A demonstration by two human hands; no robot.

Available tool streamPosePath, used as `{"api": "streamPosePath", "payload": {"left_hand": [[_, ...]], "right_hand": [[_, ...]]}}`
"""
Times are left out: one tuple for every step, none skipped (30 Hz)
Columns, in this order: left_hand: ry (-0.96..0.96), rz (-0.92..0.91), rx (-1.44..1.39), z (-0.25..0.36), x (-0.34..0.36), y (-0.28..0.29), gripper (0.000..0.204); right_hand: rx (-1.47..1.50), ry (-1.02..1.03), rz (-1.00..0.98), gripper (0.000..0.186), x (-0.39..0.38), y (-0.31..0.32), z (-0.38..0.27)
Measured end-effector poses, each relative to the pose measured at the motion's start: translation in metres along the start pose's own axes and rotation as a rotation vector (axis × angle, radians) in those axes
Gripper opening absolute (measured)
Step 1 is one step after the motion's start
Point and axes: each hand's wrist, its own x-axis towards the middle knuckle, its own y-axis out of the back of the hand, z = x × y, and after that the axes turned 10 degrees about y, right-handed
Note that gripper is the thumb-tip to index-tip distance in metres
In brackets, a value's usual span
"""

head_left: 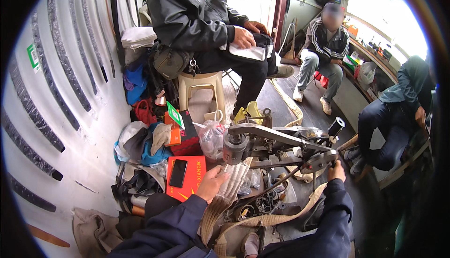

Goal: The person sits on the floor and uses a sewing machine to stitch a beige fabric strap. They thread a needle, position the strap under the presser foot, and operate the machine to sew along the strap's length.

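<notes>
A beige woven strap (235,179) with lines of stitching lies under the head of a grey metal hand-cranked sewing machine (276,133). My left hand (212,184) grips the strap's edge just below the machine's round head, thumb and fingers closed on it. On the machine's right side, my right hand (336,171) is closed at the rim of the hand wheel (319,162); its exact hold is partly hidden. A spool of dark thread (336,127) stands on top near the wheel. More of the strap loops down below the machine and across the floor.
Left of the machine, a phone (178,173) lies on a red box (193,166), beside a plastic bag (212,140) and piled clothes. Ahead, a person sits on a beige stool (201,85). Two more people sit at the right, near a cluttered bench (370,54).
</notes>
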Motion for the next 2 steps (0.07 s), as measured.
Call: {"api": "streamPosePath", "payload": {"left_hand": [[0.013,-0.001,0.005,0.001,0.001,0.0,0.023],[0.005,-0.008,-0.011,0.001,0.0,0.001,0.023]], "right_hand": [[-0.024,0.012,-0.051,0.029,0.0,-0.012,0.002],[0.049,0.007,-0.133,0.043,-0.003,-0.025,0.007]]}}
